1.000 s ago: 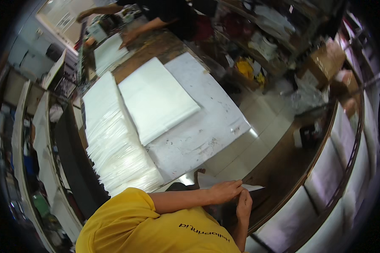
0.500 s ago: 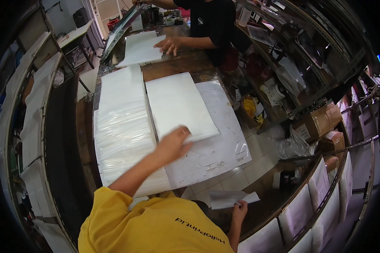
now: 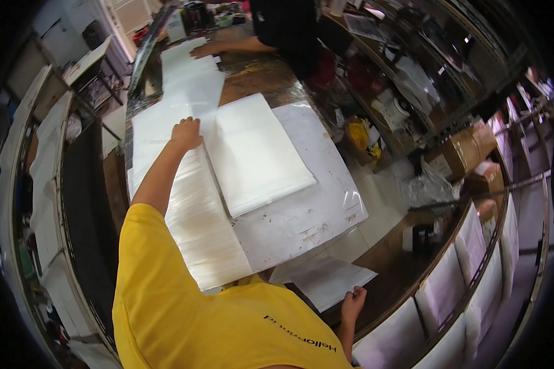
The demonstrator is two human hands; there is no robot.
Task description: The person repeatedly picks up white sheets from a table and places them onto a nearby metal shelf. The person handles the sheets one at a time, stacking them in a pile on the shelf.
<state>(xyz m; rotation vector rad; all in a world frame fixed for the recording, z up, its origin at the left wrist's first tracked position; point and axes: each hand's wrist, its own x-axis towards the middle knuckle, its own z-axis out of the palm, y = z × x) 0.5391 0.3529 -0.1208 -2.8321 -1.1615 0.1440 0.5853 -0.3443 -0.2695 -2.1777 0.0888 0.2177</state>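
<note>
Evidently, in the head view, the work is split between two places, one hand on the tabletop (image 3: 258,77) and one off it. The right hand (image 3: 353,300) is beyond the near edge, thumb and fingers clamped on the rim of a white sheet (image 3: 329,280). That sheet hangs in the air between the tabletop and a rack hung with pale sheets (image 3: 437,292); being held by its rim alone probably leaves its face untouched.

The left hand (image 3: 186,134) reaches across to the left side of the tabletop, over the far part of a long layered stack (image 3: 206,230). Its fingers are bent close together, but I cannot tell whether that grip pinches a layer or only rests there. Just beyond it a thin pale sheet (image 3: 194,89) stretches toward the far end, where a co-worker's hand (image 3: 208,49) lies at its side, perhaps to steady it.

The layered stack follows the left edge down to the near-left corner, its many rims stepped like shingles, which would make single layers easier to lift. Just to its right, a squarer white stack (image 3: 261,154) lies flat, partly on a grey-white covering (image 3: 289,230) that extends to the near-right corner; the covering is marked and creased, so it likely shields clean stock from the stained wood.
</note>
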